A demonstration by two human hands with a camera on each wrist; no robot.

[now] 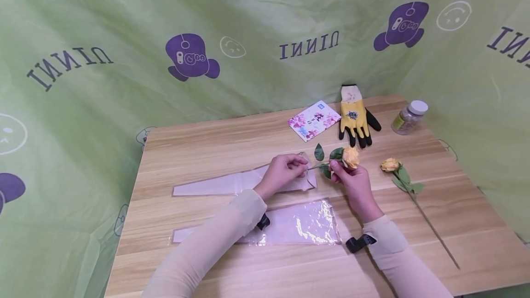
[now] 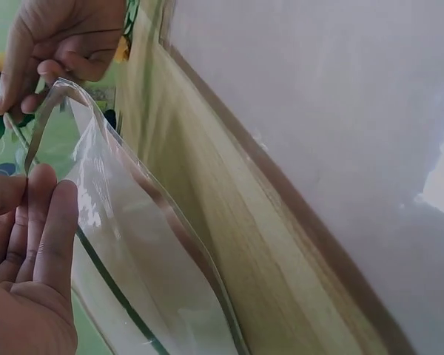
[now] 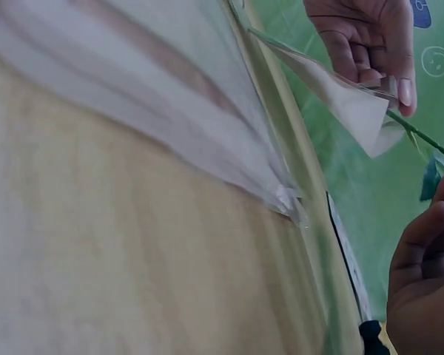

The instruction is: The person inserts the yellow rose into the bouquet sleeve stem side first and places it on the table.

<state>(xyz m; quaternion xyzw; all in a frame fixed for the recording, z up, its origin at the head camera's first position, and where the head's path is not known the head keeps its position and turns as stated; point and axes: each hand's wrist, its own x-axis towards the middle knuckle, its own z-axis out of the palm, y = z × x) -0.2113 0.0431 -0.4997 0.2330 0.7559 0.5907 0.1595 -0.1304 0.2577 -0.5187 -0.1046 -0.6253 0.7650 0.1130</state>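
My left hand [image 1: 282,173] pinches the rim of a clear, brown-edged flower sleeve [image 1: 223,185] between thumb and fingers, holding its mouth raised. In the left wrist view, a green stem [image 2: 112,279] runs down inside that sleeve. Just below the bloom, my right hand [image 1: 355,186] pinches the stem of a pale orange rose [image 1: 350,156]; its leaves stay outside the sleeve. A second flower sleeve [image 1: 285,226] lies flat, nearer to me, partly under my left forearm. Another pale orange rose [image 1: 390,165] lies to the right of my right hand.
Toward the back of the wooden table [image 1: 198,146] lie a pink floral card [image 1: 314,120] and a yellow-and-black work glove [image 1: 354,115]. A clear jar with a white lid [image 1: 409,117] stands at the back right. Green printed cloth [image 1: 256,8] hangs behind.
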